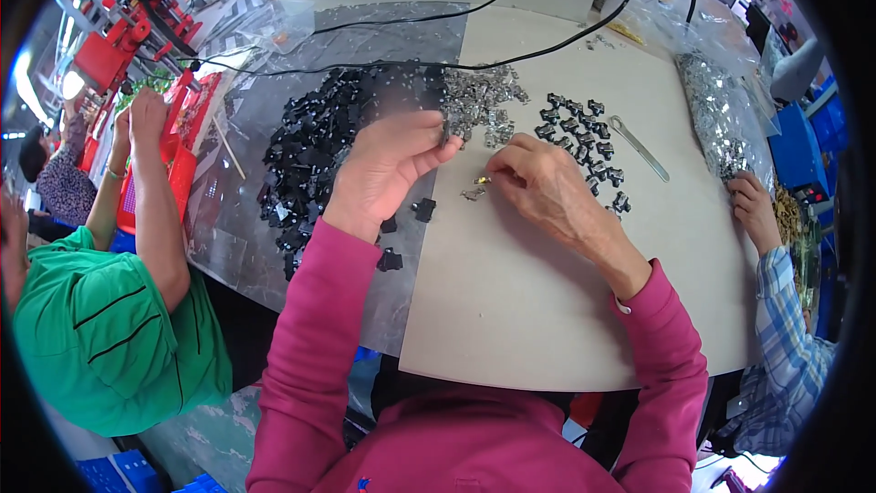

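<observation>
My left hand (pixel 388 164) is raised over the right edge of a pile of small black plastic parts (pixel 315 141), thumb and fingers drawn together. A small dark piece seems to show at its fingertips, too blurred to name. My right hand (pixel 557 187) is closed in a pinch low over the pale tabletop. By its fingertips is a tiny shiny yellowish piece (pixel 482 181); whether it is gripped I cannot tell. Small silver metal pieces (pixel 488 91) lie heaped beyond both hands. Black parts with metal bits (pixel 584 132) stand in loose rows beyond my right hand.
A flat metal tool with a ring end (pixel 641 148) lies right of the rows. Farther right, a co-worker's hand (pixel 753 205) touches a clear bag of metal parts (pixel 721 114). Black cables (pixel 392 64) cross above the table. A co-worker in green (pixel 119 329) sits left, near red machines (pixel 114 55).
</observation>
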### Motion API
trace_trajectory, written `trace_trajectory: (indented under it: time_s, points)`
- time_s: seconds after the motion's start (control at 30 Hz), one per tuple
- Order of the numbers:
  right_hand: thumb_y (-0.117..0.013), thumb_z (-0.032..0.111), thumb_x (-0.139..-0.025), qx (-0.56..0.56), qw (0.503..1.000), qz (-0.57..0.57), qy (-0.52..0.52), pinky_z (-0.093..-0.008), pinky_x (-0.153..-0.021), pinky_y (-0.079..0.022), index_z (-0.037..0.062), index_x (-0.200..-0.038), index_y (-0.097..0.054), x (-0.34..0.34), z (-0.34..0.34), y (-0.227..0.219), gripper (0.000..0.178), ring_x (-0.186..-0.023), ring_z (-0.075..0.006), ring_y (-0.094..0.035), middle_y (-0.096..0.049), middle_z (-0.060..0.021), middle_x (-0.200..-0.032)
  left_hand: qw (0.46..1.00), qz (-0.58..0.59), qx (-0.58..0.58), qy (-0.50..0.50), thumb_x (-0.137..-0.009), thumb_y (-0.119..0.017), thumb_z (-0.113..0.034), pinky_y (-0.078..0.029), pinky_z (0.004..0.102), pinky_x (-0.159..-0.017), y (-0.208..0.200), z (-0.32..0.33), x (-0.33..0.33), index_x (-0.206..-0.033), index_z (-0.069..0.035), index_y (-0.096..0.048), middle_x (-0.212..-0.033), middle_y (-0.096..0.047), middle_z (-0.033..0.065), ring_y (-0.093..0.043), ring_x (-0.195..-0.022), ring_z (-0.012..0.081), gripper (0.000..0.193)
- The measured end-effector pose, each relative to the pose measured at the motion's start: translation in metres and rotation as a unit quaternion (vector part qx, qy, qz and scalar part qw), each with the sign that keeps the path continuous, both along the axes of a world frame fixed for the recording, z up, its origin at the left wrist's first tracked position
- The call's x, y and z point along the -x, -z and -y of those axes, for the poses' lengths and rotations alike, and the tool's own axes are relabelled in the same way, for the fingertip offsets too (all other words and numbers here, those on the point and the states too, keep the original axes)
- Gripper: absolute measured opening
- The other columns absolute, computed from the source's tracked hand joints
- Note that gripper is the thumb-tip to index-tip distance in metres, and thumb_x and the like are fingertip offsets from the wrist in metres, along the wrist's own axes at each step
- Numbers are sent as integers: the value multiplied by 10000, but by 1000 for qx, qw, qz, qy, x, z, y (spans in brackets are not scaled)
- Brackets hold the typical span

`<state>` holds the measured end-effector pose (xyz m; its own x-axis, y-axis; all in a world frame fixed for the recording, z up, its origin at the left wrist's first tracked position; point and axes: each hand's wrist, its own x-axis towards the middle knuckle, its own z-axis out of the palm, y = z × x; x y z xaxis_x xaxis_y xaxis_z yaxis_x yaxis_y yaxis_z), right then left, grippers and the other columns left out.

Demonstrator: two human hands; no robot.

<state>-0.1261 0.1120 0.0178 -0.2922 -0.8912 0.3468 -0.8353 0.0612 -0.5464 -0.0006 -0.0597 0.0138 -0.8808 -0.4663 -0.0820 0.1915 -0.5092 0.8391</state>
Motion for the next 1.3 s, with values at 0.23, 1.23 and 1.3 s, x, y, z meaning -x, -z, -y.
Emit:
trace_trajectory:
  time_s: [0.23, 1.23, 1.3]
  points:
    - [-585, 25, -726, -48, 992, -96, -66, -389, -618, -482, 20, -769, -609, -4, 15, -6, 49, -730, -288, -592, -541, -115, -748, 998, -16, -53, 8, -813, -607, 4, -514, 328, -828, 6, 5, 1, -1066, 50, -585, -967, -622, 118, -628, -847, 235, 258]
    - [-591, 36, -759, -77, 990, -101, -56, -370, -648, -472, 6, -816, -632, 26, 13, -7, 77, -723, -278, -587, -587, -98, -790, 996, 65, 32, 57, -839, -579, 9, -554, 274, -729, 7, -14, 3, -1145, 66, -537, -963, -592, 100, -645, -784, 185, 314]
    - [-589, 34, -759, -83, 989, -115, -49, -373, -653, -472, 16, -826, -630, 22, 11, -8, 81, -733, -280, -584, -582, -103, -789, 995, 70, 33, 59, -839, -570, 20, -555, 275, -737, 7, -13, 2, -1150, 68, -535, -974, -587, 101, -645, -791, 186, 316]
